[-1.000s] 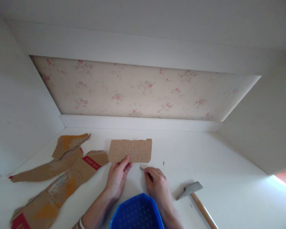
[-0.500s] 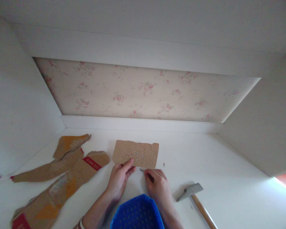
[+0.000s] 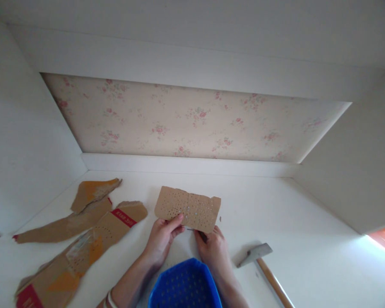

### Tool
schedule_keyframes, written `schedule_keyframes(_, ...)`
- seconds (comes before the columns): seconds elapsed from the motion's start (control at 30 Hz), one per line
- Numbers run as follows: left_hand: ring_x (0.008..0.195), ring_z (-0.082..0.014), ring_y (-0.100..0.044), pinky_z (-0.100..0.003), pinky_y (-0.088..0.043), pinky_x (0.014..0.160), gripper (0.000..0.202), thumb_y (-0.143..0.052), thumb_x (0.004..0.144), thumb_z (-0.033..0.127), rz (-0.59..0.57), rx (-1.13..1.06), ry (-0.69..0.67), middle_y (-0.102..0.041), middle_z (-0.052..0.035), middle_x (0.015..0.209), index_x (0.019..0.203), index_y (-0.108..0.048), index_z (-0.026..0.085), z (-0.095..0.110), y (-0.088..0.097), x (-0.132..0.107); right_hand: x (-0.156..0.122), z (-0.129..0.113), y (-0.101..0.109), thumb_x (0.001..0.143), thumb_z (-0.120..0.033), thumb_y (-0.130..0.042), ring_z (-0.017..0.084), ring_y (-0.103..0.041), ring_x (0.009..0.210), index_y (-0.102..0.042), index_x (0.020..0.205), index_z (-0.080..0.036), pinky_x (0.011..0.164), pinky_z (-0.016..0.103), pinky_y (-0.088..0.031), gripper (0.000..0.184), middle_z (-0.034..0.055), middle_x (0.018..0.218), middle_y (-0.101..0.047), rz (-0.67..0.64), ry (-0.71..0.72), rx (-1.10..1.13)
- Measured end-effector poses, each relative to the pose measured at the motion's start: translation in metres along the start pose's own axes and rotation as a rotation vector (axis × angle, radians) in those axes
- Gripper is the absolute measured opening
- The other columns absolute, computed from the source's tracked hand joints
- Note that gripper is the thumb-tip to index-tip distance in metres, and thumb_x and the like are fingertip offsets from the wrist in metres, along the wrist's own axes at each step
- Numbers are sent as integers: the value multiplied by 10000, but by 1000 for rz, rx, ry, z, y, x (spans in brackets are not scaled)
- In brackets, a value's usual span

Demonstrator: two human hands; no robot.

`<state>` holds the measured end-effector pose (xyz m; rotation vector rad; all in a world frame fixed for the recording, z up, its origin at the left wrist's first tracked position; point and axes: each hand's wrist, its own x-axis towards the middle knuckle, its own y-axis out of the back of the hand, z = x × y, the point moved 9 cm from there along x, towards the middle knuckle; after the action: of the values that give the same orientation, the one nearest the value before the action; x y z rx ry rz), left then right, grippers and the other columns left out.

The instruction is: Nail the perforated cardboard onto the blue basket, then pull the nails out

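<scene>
A rectangular piece of brown cardboard (image 3: 195,204), dotted with small holes, is raised at a slight tilt in front of me. My left hand (image 3: 163,239) pinches its lower edge, thumb on top. Below the cardboard's lower right corner, my right hand (image 3: 211,248) is closed around a slim tool with a dark handle (image 3: 203,236). The tool's thin metal end points left, towards my left fingers; its kind is not clear. The cardboard partly hides my right fingertips. Between my forearms stands a blue basket (image 3: 184,267) with a perforated inside.
To the right lies a hammer (image 3: 255,254) with a wooden handle. Torn cardboard strips (image 3: 98,237) with red bands and orange patches are spread on the left of the white surface (image 3: 259,205). White side walls and a floral panel (image 3: 179,117) enclose it.
The cardboard has shifted a little to the right and tilted, its right side lower and nearer to me. My right fingers have come up against its lower right corner.
</scene>
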<state>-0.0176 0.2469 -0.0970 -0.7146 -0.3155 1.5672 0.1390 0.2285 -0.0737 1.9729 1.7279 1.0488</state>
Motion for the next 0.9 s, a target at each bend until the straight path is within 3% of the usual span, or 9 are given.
schedule_keyframes(0.17, 689, -133, -692, -179, -573, 554, 287, -899, 615, 207, -35, -66, 77, -768, -79, 857, 844, -757, 106, -9, -9, -3, -1, 5, 4, 866, -223, -527, 307, -690, 918, -763, 940, -166, 785, 397, -555, 253, 150, 920, -753, 56, -29, 77)
schedule_keyframes(0.3, 642, -141, -701, -178, -573, 515, 264, -896, 605, 156, -63, -92, 159, -762, -66, 787, 814, -745, 100, -21, -14, -7, -4, 4, 11, 861, -263, -496, 273, -694, 960, -729, 1030, -197, 796, 372, -572, 295, 119, 973, -753, 85, -24, 176)
schedule_keyframes(0.47, 655, -141, -711, -176, -575, 530, 192, -834, 682, 100, -58, -114, 168, -766, -76, 811, 842, -728, 99, -21, -15, -9, -7, -2, 20, 842, -281, -524, 324, -626, 1095, -718, 1075, -193, 867, 449, -549, 316, 140, 1031, -733, 139, -18, 228)
schedule_keyframes(0.77, 659, -130, -706, -175, -562, 536, 115, -720, 785, 43, 1, -120, 157, -769, -96, 866, 885, -698, 94, -16, -13, -8, -9, -9, 27, 872, -341, -562, 282, -684, 881, -696, 1131, -200, 875, 464, -549, 324, 140, 1047, -722, 153, 10, 286)
schedule_keyframes(0.9, 649, -136, -708, -179, -562, 533, 109, -714, 787, 46, -19, -101, 170, -768, -100, 849, 884, -694, 91, -17, -16, -10, -9, -7, 23, 848, -286, -541, 258, -704, 782, -748, 976, -212, 867, 460, -558, 254, 114, 946, -757, 115, 14, 313)
